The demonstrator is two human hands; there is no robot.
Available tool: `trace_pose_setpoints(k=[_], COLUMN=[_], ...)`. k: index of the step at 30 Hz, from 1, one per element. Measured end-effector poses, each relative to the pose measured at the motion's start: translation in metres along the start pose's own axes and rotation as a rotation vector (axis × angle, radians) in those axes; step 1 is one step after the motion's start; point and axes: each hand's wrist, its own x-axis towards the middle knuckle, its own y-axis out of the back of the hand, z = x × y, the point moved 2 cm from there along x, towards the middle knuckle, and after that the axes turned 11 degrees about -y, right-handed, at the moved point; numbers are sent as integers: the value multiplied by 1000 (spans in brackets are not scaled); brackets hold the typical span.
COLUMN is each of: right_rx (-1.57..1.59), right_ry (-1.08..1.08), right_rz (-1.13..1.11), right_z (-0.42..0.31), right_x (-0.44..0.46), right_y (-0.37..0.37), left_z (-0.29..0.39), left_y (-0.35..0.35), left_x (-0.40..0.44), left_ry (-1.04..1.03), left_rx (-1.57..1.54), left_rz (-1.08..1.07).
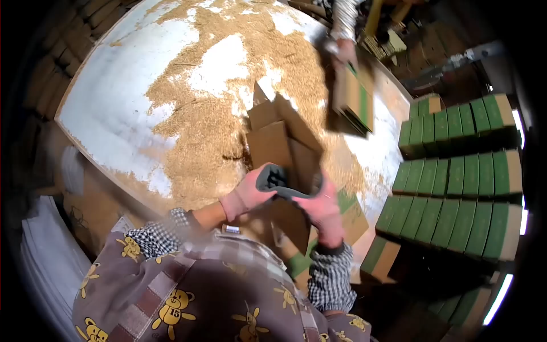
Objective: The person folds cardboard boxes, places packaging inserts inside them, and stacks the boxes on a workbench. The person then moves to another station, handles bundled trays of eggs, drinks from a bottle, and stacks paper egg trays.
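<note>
An open brown cardboard box [270, 145] with raised flaps stands in front of me, tilted over the table. My left hand [253, 188], in a pink glove with a grey palm, is closed on its near left edge, the fingers curled inward. On the near right side my right hand [323, 208], gloved the same way, grips the box too, its thumb side towards the left glove. The inside of the box is dark, so its contents are hidden. Under the right hand lie more brown and green cardboard pieces [354, 219].
Loose tan shreds [199, 145] cover much of the white tabletop [114, 97]. Across the table, another person's hand [346, 52] holds a green-and-brown box [354, 100], blurred by motion. Rows of green boxes [444, 222] stand at the right. White sheeting [48, 251] hangs at the left.
</note>
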Motion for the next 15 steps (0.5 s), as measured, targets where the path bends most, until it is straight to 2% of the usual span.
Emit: trace_pose_setpoints(k=[1, 2, 3, 4, 5, 7, 8, 9, 10, 11, 13, 14, 15], right_rx=[-269, -260, -399, -539, -477, -160, -137, -136, -232, -327, -316, -362, -406], right_ry=[57, 33, -36, -95, -170, -21, 85, 72, 145, 216, 281, 242, 205], right_rz=[29, 50, 96, 136, 135, 112, 124, 140, 18, -111, -56, -151, -253], right_z=[-22, -20, -18, -20, -22, -35, -34, -38, -47, -52, -42, -36, -27], right_x=[-3, -4, -2, 1, -2, -24, -31, -37, -45, -54, -65, -68, -70], right_y=[-19, -28, -36, -41, -35, -14, -12, -11, -13, -16, -24, -31, -38], left_z=[-16, -35, -34, -30, -22, 41, 61, 78, 95, 92, 109, 98, 87], left_y=[6, 16, 24, 32, 42, 60, 66, 69, 61, 67, 57, 60, 58], left_x=[-8, -20, -30, -37, -47, -36, -25, -15, -3, 8, 16, 15, 9], left_ry=[16, -3, -24, -82, -138, -553, -655, -756, -926, -895, -378, -199, -163], left_rx=[395, 395, 397, 564, 732, 1492, 1510, 1515, 1343, 1253, 1042, 1130, 1172], left_rz=[-53, -103, -140, -87, -34, 181, -9, -203, -336, -459, -617, -756, -865])
